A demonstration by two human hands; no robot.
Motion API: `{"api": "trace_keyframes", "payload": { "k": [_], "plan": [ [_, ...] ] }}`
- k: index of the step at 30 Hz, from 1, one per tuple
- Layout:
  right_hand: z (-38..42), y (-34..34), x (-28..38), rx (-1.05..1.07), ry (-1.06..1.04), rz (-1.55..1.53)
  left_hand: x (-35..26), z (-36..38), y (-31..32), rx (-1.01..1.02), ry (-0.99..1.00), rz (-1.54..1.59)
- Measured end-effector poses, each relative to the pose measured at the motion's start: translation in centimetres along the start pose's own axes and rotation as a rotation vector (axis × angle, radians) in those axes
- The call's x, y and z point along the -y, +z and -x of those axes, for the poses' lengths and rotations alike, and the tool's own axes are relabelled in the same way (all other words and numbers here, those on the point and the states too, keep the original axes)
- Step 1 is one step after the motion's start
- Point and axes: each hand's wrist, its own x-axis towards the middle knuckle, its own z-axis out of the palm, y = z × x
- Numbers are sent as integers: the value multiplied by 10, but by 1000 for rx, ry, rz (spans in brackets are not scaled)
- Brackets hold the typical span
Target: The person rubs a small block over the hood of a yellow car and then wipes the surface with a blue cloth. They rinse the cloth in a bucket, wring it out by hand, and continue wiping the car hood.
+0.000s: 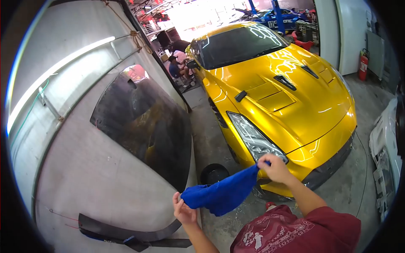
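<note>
Both hands stretch a blue cloth (223, 194) near the gold car's (274, 88) nose, left hand (184, 209) and right hand (275, 168) fingers pinching opposite corners; seemingly unfolding it, the next move probably needing it spread flat.

The person wears a dark red short-sleeved T-shirt (295, 232) with a white printed graphic on the front; both forearms are bare.
</note>
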Motion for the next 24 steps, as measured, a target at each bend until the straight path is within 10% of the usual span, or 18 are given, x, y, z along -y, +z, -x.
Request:
{"api": "trace_keyframes", "payload": {
  "k": [5,6,12,21,24],
  "plan": [
    [-25,21,38,139,-43,-277,29,-11,-84,-185,-253,-1225],
    [-20,32,52,300,77,-389,49,8,-74,-70,-58,-1519],
    [1,105,51,788,-455,-135,118,42,-25,386,-75,-1061],
    [-5,68,52,627,-226,-276,99,40,-9,421,-133,-720],
    [-2,42,59,778,-90,34,84,36,25,530,132,-1225]
  ]
}}
